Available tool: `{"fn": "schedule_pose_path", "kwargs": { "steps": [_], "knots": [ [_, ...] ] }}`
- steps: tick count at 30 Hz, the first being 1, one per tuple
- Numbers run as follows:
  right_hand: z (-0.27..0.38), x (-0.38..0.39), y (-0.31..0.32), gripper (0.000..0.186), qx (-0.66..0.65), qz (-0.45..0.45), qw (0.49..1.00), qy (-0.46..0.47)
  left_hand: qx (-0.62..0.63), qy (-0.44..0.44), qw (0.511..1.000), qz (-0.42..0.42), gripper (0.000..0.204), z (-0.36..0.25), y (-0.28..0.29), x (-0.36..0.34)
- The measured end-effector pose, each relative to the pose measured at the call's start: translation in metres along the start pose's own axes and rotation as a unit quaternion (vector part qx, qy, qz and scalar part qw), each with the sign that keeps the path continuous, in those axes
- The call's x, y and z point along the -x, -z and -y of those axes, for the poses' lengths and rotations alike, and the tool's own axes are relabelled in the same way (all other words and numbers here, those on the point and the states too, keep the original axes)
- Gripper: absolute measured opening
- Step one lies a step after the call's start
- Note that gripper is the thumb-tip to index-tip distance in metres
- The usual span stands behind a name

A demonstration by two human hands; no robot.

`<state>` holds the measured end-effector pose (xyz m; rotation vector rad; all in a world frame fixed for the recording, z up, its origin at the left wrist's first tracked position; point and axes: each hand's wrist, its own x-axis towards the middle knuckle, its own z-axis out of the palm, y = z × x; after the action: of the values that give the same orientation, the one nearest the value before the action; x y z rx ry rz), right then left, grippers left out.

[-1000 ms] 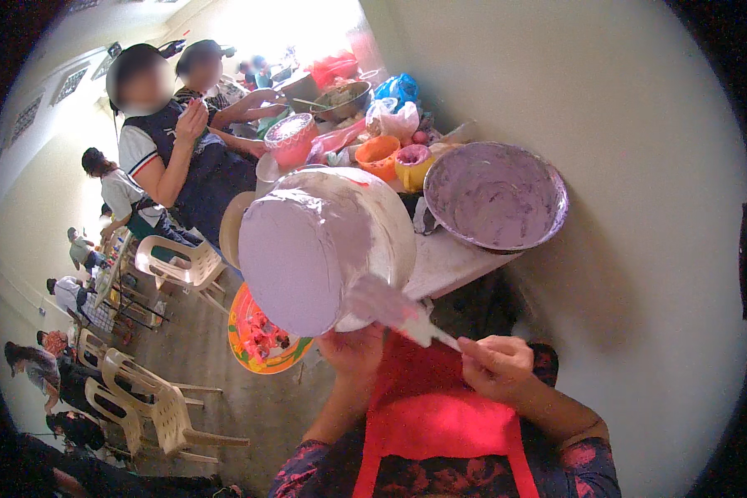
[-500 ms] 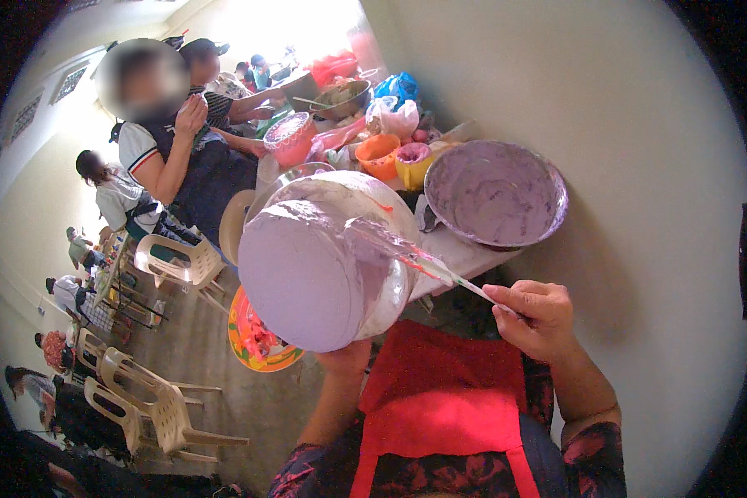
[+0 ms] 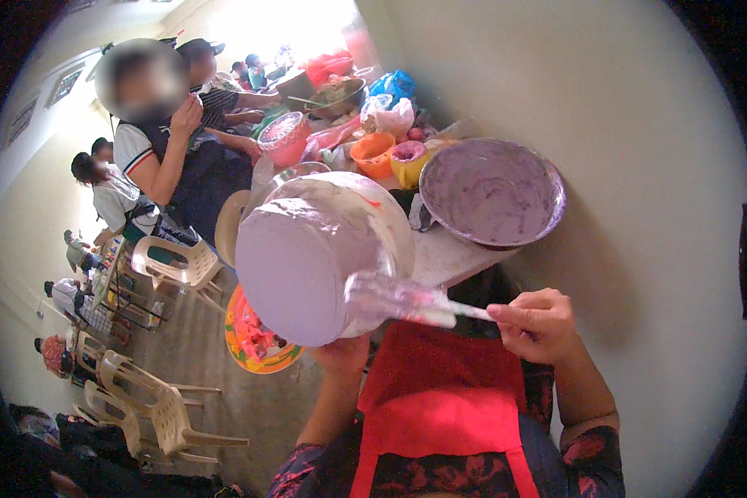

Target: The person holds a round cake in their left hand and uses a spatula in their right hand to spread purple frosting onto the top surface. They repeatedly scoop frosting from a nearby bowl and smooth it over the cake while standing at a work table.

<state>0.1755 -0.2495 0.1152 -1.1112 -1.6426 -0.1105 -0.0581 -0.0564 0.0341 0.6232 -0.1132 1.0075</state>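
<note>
A round cake coated in smooth lavender icing (image 3: 286,270) is held tilted in front of me, its flat face turned to the left. Behind it shows a pale, icing-smeared round base (image 3: 397,224) with a red streak. My left hand (image 3: 340,355) supports the cake from below, its fingers partly hidden. Between the thumb and fingers of my right hand (image 3: 538,325) is the handle of a spatula (image 3: 473,310). Its blade, thick with lavender and pinkish icing and blurred, lies against the lower side of the cake.
A large bowl coated with lavender icing (image 3: 494,191) stands on the table corner beside the wall. Orange (image 3: 373,156) and yellow (image 3: 408,170) containers sit behind it. Below left is a colourful basin (image 3: 261,361). Plastic chairs (image 3: 174,261) and a person (image 3: 162,158) are on the left.
The spatula has swung down from the cake's upper side to its lower side, its blade now more level. The cake has shifted slightly left and up.
</note>
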Motion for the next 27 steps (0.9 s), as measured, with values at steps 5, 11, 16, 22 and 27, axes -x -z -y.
{"fn": "schedule_pose_path", "kwargs": {
  "steps": [5,11,16,22,27],
  "knots": [
    [0.004,-0.008,-0.001,0.037,0.009,-0.028,0.997,-0.078,-0.068,-0.038,0.996,-0.043,0.071,0.004,-0.001,-0.002],
    [0.007,-0.013,-0.006,0.037,-0.006,-0.011,0.994,-0.105,-0.066,-0.09,0.993,-0.037,0.073,0.006,0.011,0.002],
    [0.006,-0.009,-0.013,0.038,-0.047,-0.009,0.991,-0.126,-0.092,-0.088,0.991,-0.034,0.073,0.006,0.008,0.005],
    [0.007,-0.004,-0.023,0.037,-0.08,0.018,0.985,-0.153,-0.153,-0.125,0.978,-0.073,0.076,0.011,0.001,-0.001],
    [0.002,0.005,-0.036,0.038,-0.079,0.001,0.986,-0.147,-0.08,-0.117,0.989,-0.047,0.077,0.013,0.007,-0.004]
  ]
}}
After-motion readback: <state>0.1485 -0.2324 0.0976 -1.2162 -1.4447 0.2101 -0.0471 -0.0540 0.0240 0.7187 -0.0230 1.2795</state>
